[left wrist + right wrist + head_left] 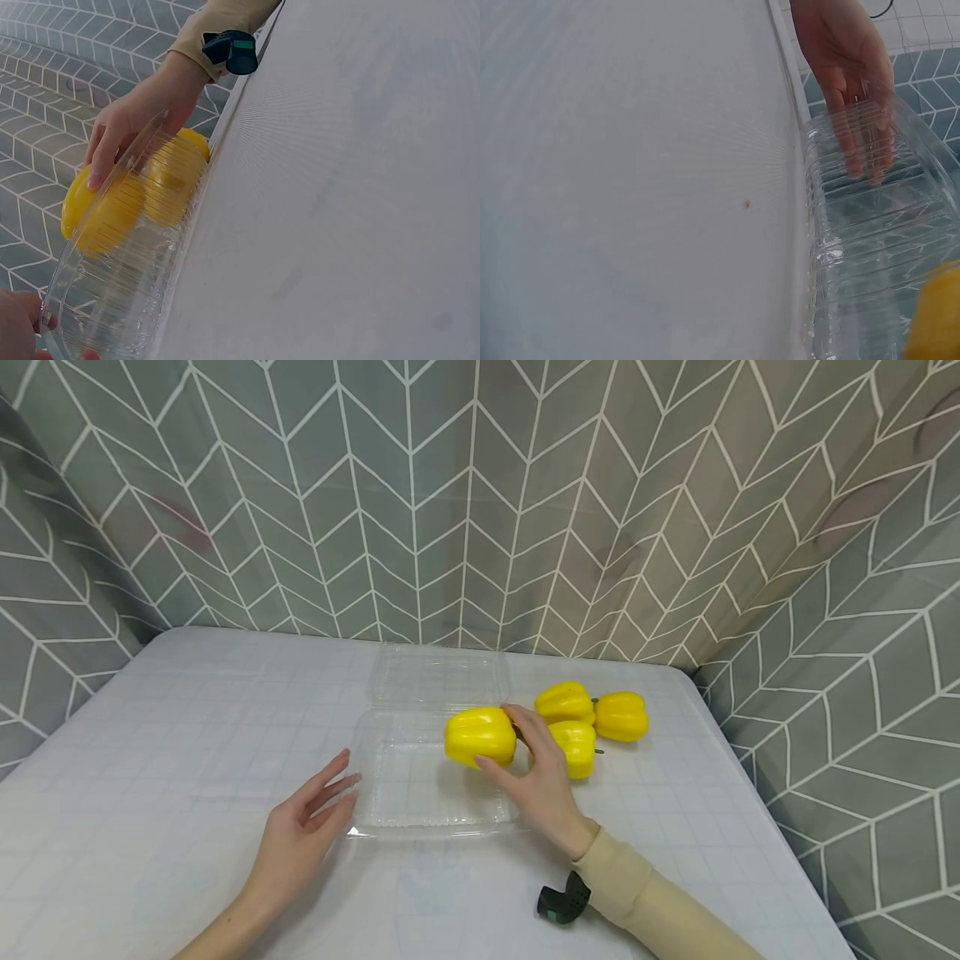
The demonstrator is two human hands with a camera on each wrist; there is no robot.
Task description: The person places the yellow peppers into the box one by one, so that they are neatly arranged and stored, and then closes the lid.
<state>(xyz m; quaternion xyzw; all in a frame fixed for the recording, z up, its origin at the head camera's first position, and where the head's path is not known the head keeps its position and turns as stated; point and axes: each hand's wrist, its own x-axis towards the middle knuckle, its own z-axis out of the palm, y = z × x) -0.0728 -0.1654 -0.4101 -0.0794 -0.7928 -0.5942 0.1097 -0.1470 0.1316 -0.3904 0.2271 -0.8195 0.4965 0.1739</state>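
Observation:
An open clear plastic clamshell box (390,793) lies in the middle of the white table, its lid (438,677) folded back. My right hand (501,739) grips a yellow bell pepper (472,735) just over the right side of the tray. The left wrist view shows this pepper (112,217) through the clear box wall (127,300), with the right hand (142,112) on top of it. My left hand (341,785) rests with straight fingers at the tray's left edge. In the right wrist view that left hand (855,90) sits behind the clear box (870,247).
Three more yellow peppers (564,702) (621,716) (577,750) lie together right of the box. A black wrist device (564,900) sits by my beige sleeve. The table (187,710) is enclosed by grey chevron curtains (480,485) at the back and both sides.

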